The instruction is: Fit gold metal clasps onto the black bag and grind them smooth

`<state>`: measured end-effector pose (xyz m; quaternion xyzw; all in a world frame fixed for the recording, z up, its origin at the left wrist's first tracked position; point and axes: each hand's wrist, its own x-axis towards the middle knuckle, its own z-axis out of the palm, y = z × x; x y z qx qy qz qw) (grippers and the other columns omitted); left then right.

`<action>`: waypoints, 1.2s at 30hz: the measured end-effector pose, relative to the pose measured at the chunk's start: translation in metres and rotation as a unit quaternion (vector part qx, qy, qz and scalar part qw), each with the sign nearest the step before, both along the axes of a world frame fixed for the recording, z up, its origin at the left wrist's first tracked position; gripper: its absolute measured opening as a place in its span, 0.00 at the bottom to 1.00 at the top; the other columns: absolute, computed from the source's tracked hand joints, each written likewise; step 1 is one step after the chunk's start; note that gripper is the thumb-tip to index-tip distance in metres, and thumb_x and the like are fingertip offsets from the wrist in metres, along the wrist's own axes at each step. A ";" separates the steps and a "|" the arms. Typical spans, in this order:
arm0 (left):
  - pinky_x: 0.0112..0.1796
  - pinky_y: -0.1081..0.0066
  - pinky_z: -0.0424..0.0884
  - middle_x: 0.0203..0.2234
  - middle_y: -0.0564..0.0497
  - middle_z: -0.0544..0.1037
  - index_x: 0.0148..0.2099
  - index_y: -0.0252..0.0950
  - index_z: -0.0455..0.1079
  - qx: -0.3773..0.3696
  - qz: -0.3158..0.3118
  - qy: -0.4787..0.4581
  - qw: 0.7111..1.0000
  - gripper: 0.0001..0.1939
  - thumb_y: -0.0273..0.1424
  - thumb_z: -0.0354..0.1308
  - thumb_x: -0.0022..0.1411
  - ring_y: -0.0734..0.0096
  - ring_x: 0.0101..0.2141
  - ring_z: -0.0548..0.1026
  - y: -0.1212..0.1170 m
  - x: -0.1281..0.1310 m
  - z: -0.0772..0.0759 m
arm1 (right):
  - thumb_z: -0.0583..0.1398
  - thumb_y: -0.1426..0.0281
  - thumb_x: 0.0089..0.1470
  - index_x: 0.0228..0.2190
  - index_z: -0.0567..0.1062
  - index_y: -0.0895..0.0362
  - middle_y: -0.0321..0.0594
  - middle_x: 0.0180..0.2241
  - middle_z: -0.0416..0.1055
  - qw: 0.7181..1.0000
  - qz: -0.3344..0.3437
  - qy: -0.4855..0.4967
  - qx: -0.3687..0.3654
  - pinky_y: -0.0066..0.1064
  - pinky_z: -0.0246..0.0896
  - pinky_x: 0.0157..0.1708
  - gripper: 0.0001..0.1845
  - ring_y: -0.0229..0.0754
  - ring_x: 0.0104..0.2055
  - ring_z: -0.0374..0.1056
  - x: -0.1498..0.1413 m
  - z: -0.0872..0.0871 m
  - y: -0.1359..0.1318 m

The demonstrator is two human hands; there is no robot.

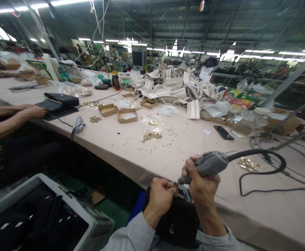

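My right hand (pixel 203 184) is wrapped round a grey corded electric screwdriver (pixel 211 164), its nose pointing down and left. Close to that nose, my left hand (pixel 159 195) pinches a small gold metal plate (pixel 176 188) at the table's front edge. Whether the screwdriver's tip touches the plate, I cannot tell. Below both hands, on my lap, lies a black bag (pixel 180 218) with a small gold fitting. It is unclear whether the plate is joined to the bag.
Gold metal pieces (pixel 151 137) and tiny dark screws lie on the pink-covered table (pixel 131 153). Right are a phone (pixel 223 132) and loose cable. A grey crate (pixel 90 219) of dark items stands low left. Beyond it, a co-worker's hands (pixel 34 111) touch a black bag (pixel 60 101).
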<state>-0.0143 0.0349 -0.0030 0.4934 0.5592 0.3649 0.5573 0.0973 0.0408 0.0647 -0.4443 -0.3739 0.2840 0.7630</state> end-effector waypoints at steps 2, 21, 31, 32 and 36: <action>0.23 0.70 0.58 0.17 0.49 0.78 0.24 0.31 0.81 -0.010 0.002 -0.005 1.000 0.06 0.26 0.62 0.44 0.69 0.21 0.70 0.000 0.000 -0.002 | 0.76 0.63 0.51 0.38 0.77 0.57 0.33 0.24 0.72 1.000 0.019 -0.020 -0.002 0.29 0.63 0.15 0.19 0.39 0.18 0.67 -0.003 -0.003 -0.002; 0.24 0.70 0.56 0.16 0.50 0.75 0.23 0.32 0.78 0.010 -0.022 -0.052 0.998 0.08 0.31 0.61 0.46 0.72 0.20 0.66 0.001 -0.002 -0.011 | 0.79 0.65 0.45 0.34 0.74 0.57 0.35 0.28 0.74 0.992 0.035 0.117 0.044 0.28 0.66 0.22 0.22 0.33 0.21 0.64 0.076 0.030 0.047; 0.25 0.70 0.59 0.18 0.47 0.78 0.24 0.31 0.81 0.028 -0.023 -0.027 0.999 0.14 0.38 0.62 0.48 0.68 0.22 0.69 0.017 0.002 -0.026 | 0.81 0.65 0.40 0.30 0.69 0.57 0.29 0.26 0.70 0.961 -0.093 0.260 -0.023 0.25 0.69 0.21 0.28 0.31 0.21 0.63 0.169 -0.020 0.124; 0.26 0.70 0.60 0.18 0.46 0.78 0.24 0.31 0.81 0.029 -0.024 -0.027 0.999 0.14 0.38 0.62 0.48 0.67 0.22 0.70 0.019 0.002 -0.028 | 0.80 0.64 0.42 0.30 0.68 0.57 0.28 0.26 0.70 0.957 -0.094 0.272 -0.025 0.25 0.69 0.21 0.28 0.31 0.21 0.63 0.175 -0.025 0.129; 0.25 0.70 0.60 0.18 0.47 0.78 0.25 0.32 0.81 0.019 -0.011 -0.033 0.999 0.13 0.38 0.64 0.48 0.67 0.22 0.70 0.028 0.006 -0.030 | 0.77 0.64 0.50 0.31 0.66 0.56 0.26 0.26 0.68 0.941 -0.103 0.321 -0.033 0.23 0.68 0.22 0.25 0.30 0.21 0.62 0.192 -0.048 0.151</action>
